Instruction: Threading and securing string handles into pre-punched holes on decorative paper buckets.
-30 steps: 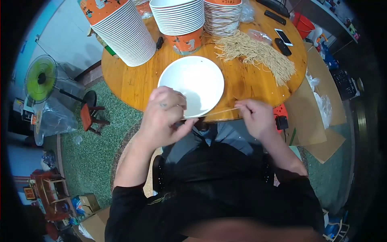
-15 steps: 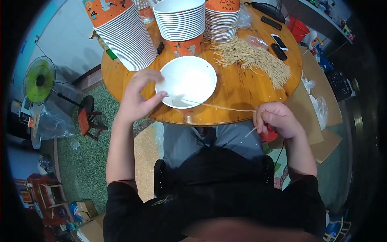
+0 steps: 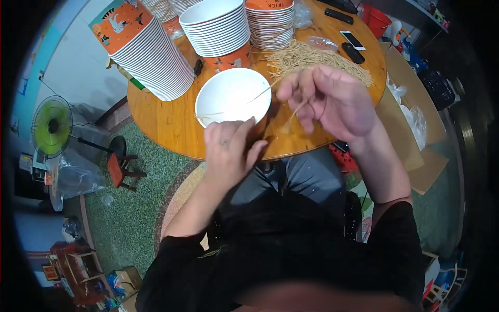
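A white-lined paper bucket (image 3: 228, 91) stands near the front edge of the round wooden table (image 3: 166, 130). My left hand (image 3: 228, 151) grips its near rim, fingers over the edge and thumb on the outside. Just right of the bucket, my raised right hand (image 3: 335, 101) pinches a thin tan cord (image 3: 263, 92). The cord runs over the bucket's right rim into its inside, and a loose end hangs below my fingers. Another length of cord shows at the bucket's left rim. Behind my right hand lies a heap of similar cords (image 3: 296, 57), partly covered by it.
A tall stack of orange-printed paper buckets (image 3: 156, 65) leans at the left. More nested buckets (image 3: 215, 31) and a corded stack (image 3: 270, 31) stand behind. Farther right are a white phone (image 3: 352, 39) and a black device (image 3: 353, 53). An opened cardboard box (image 3: 403, 114) is beside the table.
My left hand has moved from the bucket's left side to its near rim. My right hand has risen from the table's front edge toward the bucket's right side, still holding the cord.
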`<control>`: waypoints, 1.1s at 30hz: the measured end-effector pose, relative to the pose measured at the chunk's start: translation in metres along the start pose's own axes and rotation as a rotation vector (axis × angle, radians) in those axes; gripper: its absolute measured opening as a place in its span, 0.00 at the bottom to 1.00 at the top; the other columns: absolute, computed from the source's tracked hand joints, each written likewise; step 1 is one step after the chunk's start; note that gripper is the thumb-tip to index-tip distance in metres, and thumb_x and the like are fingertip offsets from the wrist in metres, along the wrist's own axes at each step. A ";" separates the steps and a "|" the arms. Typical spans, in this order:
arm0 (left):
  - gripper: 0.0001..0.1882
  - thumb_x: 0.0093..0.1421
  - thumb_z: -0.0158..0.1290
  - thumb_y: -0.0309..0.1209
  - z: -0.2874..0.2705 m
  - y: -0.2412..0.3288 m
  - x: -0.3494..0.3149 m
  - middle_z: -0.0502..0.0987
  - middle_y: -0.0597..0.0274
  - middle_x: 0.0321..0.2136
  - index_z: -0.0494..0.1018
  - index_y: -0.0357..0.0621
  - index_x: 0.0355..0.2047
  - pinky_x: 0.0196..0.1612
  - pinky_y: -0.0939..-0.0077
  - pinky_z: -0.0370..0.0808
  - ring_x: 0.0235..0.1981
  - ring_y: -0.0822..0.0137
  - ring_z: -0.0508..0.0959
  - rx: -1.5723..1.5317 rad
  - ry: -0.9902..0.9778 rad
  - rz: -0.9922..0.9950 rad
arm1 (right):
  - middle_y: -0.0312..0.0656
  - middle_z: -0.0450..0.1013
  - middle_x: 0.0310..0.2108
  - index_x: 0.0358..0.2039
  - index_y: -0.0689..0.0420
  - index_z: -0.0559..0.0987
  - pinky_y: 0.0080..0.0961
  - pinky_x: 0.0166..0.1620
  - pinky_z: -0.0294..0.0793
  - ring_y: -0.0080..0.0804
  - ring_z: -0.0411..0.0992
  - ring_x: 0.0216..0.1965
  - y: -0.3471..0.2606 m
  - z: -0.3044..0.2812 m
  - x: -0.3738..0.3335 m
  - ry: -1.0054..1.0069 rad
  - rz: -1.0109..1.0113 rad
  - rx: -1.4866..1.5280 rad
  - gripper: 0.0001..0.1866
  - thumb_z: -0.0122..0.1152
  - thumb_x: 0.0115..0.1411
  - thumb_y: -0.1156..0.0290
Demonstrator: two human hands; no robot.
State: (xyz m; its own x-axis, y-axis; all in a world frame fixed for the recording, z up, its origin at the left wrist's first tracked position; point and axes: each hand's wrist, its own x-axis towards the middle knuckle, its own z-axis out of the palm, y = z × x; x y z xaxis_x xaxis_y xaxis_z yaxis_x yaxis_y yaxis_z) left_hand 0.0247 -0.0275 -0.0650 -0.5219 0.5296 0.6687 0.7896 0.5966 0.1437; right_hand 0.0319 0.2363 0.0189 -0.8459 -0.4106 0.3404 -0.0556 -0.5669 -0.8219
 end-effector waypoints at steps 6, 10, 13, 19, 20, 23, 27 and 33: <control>0.11 0.60 0.56 0.39 -0.044 -0.067 -0.008 0.75 0.61 0.32 0.77 0.46 0.28 0.53 0.53 0.64 0.40 0.57 0.76 -0.068 -0.051 0.139 | 0.58 0.77 0.48 0.41 0.63 0.73 0.26 0.36 0.86 0.33 0.82 0.36 -0.006 -0.036 0.004 0.002 0.060 0.267 0.18 0.38 0.78 0.62; 0.17 0.60 0.51 0.42 -0.064 -0.069 -0.006 0.80 0.52 0.41 0.80 0.41 0.37 0.54 0.46 0.69 0.48 0.46 0.78 -0.044 0.019 0.094 | 0.55 0.79 0.39 0.43 0.64 0.73 0.27 0.32 0.86 0.35 0.83 0.31 0.007 -0.040 -0.009 0.058 0.083 0.400 0.19 0.40 0.78 0.62; 0.19 0.57 0.60 0.39 -0.060 -0.015 -0.003 0.79 0.50 0.42 0.77 0.38 0.44 0.53 0.51 0.70 0.48 0.47 0.77 -0.024 0.033 0.029 | 0.53 0.79 0.38 0.41 0.67 0.75 0.25 0.33 0.85 0.29 0.81 0.31 0.025 -0.033 -0.016 0.114 0.083 0.194 0.20 0.43 0.78 0.62; 0.24 0.51 0.70 0.32 -0.024 0.030 0.027 0.81 0.54 0.38 0.77 0.39 0.47 0.48 0.57 0.72 0.41 0.51 0.79 0.027 -0.188 -0.102 | 0.45 0.80 0.38 0.43 0.68 0.79 0.21 0.41 0.83 0.25 0.80 0.33 0.041 -0.029 -0.018 0.241 0.152 -0.201 0.18 0.49 0.76 0.64; 0.20 0.52 0.69 0.31 -0.021 0.023 0.026 0.81 0.56 0.35 0.79 0.39 0.45 0.46 0.58 0.73 0.38 0.52 0.80 0.040 -0.208 -0.104 | 0.46 0.80 0.38 0.44 0.68 0.79 0.21 0.42 0.83 0.26 0.80 0.35 0.042 -0.030 -0.021 0.241 0.168 -0.151 0.17 0.49 0.76 0.65; 0.09 0.54 0.65 0.27 -0.028 0.006 0.020 0.81 0.59 0.25 0.80 0.43 0.36 0.44 0.61 0.72 0.31 0.56 0.82 0.058 -0.169 -0.072 | 0.48 0.81 0.42 0.46 0.67 0.80 0.25 0.46 0.83 0.31 0.82 0.40 0.048 -0.032 -0.027 0.212 0.068 0.004 0.12 0.54 0.73 0.71; 0.13 0.51 0.69 0.28 -0.040 -0.006 0.013 0.80 0.59 0.27 0.80 0.43 0.37 0.49 0.60 0.72 0.34 0.54 0.81 0.073 -0.212 -0.116 | 0.47 0.82 0.43 0.47 0.65 0.79 0.26 0.47 0.83 0.31 0.82 0.41 0.065 -0.034 -0.038 0.225 0.023 0.066 0.09 0.59 0.70 0.75; 0.26 0.45 0.75 0.29 -0.048 0.001 0.010 0.81 0.53 0.41 0.78 0.37 0.43 0.50 0.66 0.76 0.45 0.54 0.81 -0.125 0.053 -0.147 | 0.47 0.82 0.43 0.47 0.62 0.79 0.28 0.47 0.83 0.31 0.82 0.43 0.098 -0.023 -0.040 0.279 -0.112 0.165 0.08 0.61 0.68 0.78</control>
State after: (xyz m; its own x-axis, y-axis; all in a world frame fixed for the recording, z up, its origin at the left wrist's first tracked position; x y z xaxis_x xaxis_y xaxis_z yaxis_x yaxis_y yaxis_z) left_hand 0.0358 -0.0505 -0.0234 -0.6194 0.4081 0.6707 0.7418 0.5840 0.3296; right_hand 0.0480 0.2134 -0.0860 -0.9532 -0.1409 0.2676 -0.0892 -0.7144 -0.6941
